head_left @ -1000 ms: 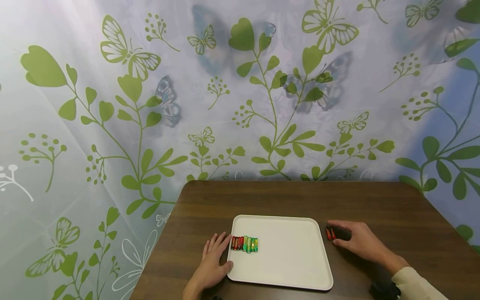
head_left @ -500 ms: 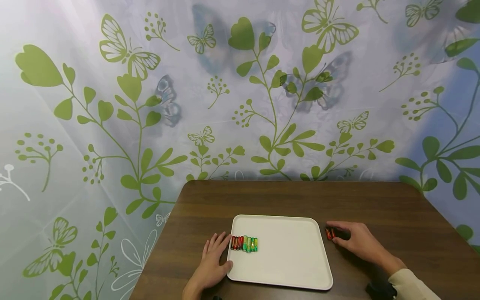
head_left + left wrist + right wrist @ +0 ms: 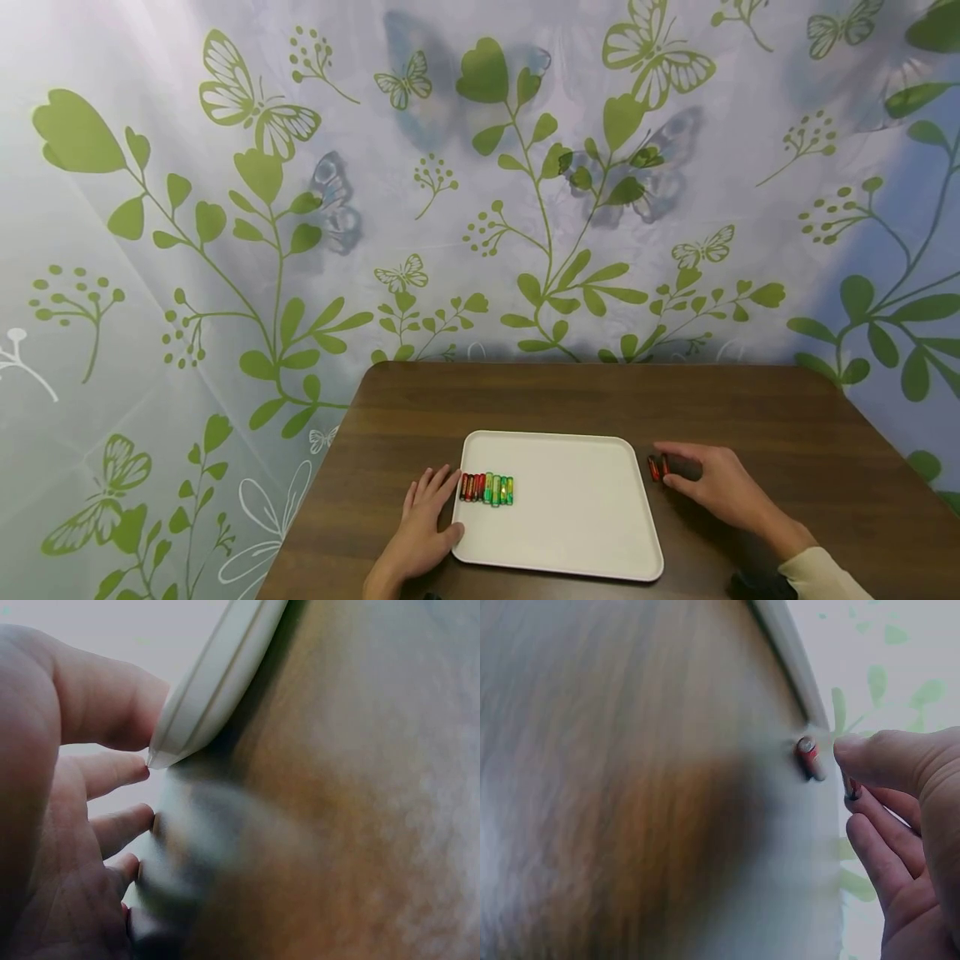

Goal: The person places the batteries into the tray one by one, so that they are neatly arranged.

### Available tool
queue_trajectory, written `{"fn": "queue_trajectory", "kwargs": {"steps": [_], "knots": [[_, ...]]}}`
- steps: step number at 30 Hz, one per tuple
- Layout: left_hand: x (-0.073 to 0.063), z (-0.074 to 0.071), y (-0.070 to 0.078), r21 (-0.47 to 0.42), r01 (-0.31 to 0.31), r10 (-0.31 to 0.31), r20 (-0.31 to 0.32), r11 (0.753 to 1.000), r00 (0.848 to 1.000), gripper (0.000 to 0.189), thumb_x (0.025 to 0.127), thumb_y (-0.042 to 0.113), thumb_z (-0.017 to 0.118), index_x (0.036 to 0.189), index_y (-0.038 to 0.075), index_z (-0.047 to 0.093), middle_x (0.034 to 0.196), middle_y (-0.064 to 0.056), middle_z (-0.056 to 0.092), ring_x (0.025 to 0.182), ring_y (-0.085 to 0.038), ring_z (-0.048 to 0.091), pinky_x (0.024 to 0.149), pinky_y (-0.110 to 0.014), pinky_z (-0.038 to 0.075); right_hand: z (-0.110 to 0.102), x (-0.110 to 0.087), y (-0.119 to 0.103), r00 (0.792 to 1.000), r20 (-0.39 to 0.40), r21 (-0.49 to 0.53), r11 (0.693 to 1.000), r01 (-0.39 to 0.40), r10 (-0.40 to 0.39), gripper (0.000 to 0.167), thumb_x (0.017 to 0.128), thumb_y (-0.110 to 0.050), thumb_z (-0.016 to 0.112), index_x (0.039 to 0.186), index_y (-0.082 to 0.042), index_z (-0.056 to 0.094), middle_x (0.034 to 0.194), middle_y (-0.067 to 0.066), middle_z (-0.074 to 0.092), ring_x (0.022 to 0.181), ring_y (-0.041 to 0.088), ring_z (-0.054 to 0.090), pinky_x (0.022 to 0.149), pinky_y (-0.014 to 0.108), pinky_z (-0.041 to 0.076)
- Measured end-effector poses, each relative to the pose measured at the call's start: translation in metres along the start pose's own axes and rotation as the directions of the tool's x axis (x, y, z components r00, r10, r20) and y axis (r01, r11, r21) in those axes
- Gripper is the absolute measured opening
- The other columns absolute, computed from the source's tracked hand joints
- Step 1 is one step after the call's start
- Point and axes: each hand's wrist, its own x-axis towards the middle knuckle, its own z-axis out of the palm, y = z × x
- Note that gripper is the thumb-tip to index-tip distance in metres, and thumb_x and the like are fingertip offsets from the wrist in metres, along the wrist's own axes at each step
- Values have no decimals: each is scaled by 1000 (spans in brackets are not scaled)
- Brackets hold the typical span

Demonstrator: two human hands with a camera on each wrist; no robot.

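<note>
The white tray (image 3: 562, 508) lies on the table. Near its left edge stands a row of red-and-black batteries (image 3: 472, 487) beside green ones (image 3: 498, 490). My left hand (image 3: 422, 525) rests at the tray's left edge with fingers spread; in the left wrist view the thumb and index finger touch the rim (image 3: 202, 690). Right of the tray, my right hand (image 3: 720, 483) pinches a small red-and-black battery (image 3: 853, 786) between thumb and fingers, mostly covered by them. A second red-and-black battery (image 3: 808, 756) lies just beside it, apart from the hand.
The brown wooden table (image 3: 585, 396) ends at a back edge close to a curtain (image 3: 480, 208) printed with leaves and butterflies. A dark object (image 3: 761, 583) is partly visible under the right forearm.
The gap between the two red batteries right of the tray has widened slightly, with the nearer one in my right fingers. My left hand stays at the tray.
</note>
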Motion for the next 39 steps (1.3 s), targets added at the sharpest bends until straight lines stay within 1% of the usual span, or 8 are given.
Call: {"fn": "queue_trajectory", "kwargs": {"steps": [12,19,24,27,28,34,35,39], "knots": [[1,5,-8,-41,-43,42,-41,998,998,78,91,15,73,164,7,49,173,-32,36,162,-62,11,127,-75,-6,5,11,-29,1000,10,93,995,25,-26,52,86,-16,93,135,-11,78,128,3,81,114,28,79,90,50,66],[2,4,-1,-17,-24,23,-33,1000,999,78,91,14,72,164,5,48,173,-31,35,164,-60,12,127,-77,-5,20,20,-43,998,25,169,984,56,-61,52,85,-10,93,135,-9,78,129,6,81,104,28,80,77,35,65],[6,9,-4,-22,-8,7,-49,1000,999,77,91,13,72,164,6,49,174,-29,36,165,-58,12,128,-68,-5,35,29,-58,994,14,199,974,105,-111,52,84,-8,92,134,-8,78,129,2,81,113,25,80,85,38,67],[6,9,-3,-20,-6,5,-48,1000,999,77,91,14,72,164,7,49,174,-28,36,165,-57,12,129,-68,-5,45,35,-67,990,7,209,968,137,-141,51,85,-10,92,134,-9,79,130,-1,81,118,21,78,93,40,67],[7,10,-3,-25,-7,6,-51,1000,999,77,91,13,72,164,6,49,174,-29,36,165,-58,12,131,-63,-8,49,37,-70,989,9,211,967,143,-148,51,85,-11,92,134,-9,79,130,-2,81,119,20,78,93,39,66],[9,11,-2,-5,-4,4,-55,1000,998,77,91,15,72,164,6,49,174,-27,36,165,-57,14,132,-64,-7,72,47,-89,977,-7,257,944,206,-212,48,84,-11,93,130,-8,80,128,0,82,117,20,79,95,38,66],[9,11,-1,0,-7,7,-55,1000,998,77,91,15,73,164,6,49,174,-28,36,165,-57,14,130,-71,-4,75,48,-92,975,-9,273,938,215,-221,48,84,-10,93,130,-7,80,128,2,82,116,21,79,95,39,66],[11,13,-3,-11,-35,34,-74,999,997,78,91,16,73,164,7,49,173,-30,37,163,-60,14,127,-76,-3,86,53,-106,976,-4,302,930,211,-220,47,84,-8,92,130,-7,80,128,2,82,115,19,79,96,38,66]]}}
